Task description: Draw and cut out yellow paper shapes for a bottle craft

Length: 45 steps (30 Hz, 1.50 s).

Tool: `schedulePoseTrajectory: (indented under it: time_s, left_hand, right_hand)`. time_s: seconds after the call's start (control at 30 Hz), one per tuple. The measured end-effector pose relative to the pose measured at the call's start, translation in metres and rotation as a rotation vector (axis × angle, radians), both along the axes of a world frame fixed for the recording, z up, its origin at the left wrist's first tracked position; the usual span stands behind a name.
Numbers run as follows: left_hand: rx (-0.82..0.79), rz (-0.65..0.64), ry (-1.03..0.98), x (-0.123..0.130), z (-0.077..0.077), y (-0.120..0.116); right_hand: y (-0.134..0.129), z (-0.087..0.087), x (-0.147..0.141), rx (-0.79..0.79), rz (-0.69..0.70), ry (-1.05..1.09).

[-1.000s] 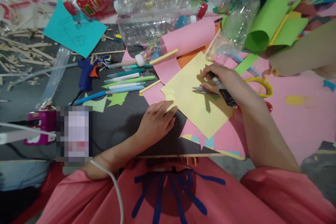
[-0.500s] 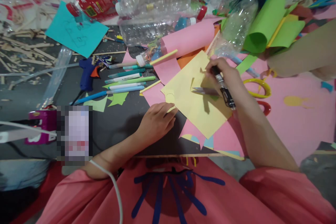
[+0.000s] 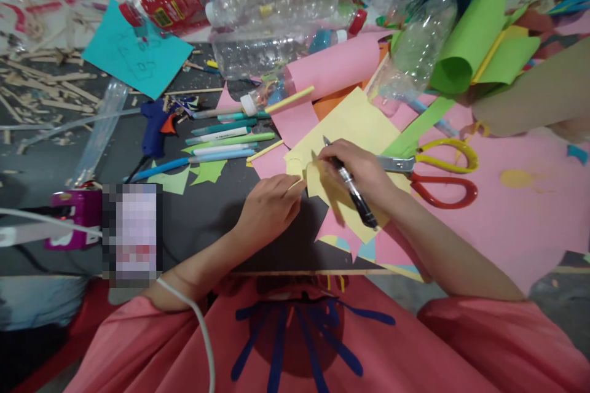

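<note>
My right hand [image 3: 357, 169] is closed around a black-and-silver pen [image 3: 354, 193], which slants above a yellow paper sheet [image 3: 373, 120]. Left of it, my left hand [image 3: 271, 199] rests near the table's front with its fingers curled over a small cut piece of yellow paper [image 3: 294, 164]. The piece shows partly beyond the fingertips. Scissors [image 3: 399, 163] with one yellow and one red handle lie on the paper, their blades partly hidden by my right hand.
Several markers [image 3: 225, 141] and a blue glue gun [image 3: 154, 129] lie to the left. Clear plastic bottles [image 3: 258, 52] are piled at the back. A phone [image 3: 136, 233] sits at left. Another person's arm [image 3: 534, 95] reaches in from the right, over pink paper [image 3: 520, 221].
My right hand has moved left and slightly down with the pen, towards my left hand. More of the scissors shows now. My left hand has hardly moved.
</note>
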<state>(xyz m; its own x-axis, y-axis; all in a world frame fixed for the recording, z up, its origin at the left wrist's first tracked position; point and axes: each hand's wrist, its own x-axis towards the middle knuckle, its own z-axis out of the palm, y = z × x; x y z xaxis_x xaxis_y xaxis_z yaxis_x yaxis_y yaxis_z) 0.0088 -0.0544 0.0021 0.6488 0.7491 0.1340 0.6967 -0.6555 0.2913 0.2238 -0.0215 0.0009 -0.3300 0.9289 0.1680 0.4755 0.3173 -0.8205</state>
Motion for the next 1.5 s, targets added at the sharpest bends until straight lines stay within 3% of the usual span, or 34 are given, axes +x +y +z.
schedulePoseTrajectory:
  time_s: [0.27,0.93,1.5]
  left_hand:
    - [0.077,-0.034,-0.025,0.0,-0.004,-0.005]
    - [0.072,-0.08,0.079,-0.001,-0.003,-0.009]
    - [0.042,-0.088,0.094,-0.002,-0.003,-0.007]
  right_hand:
    - [-0.002,-0.017,-0.005,0.031,-0.066,-0.088]
    - [0.004,-0.029,-0.011,0.214,-0.082,-0.171]
    - [0.003,-0.023,-0.01,0.077,-0.049,-0.192]
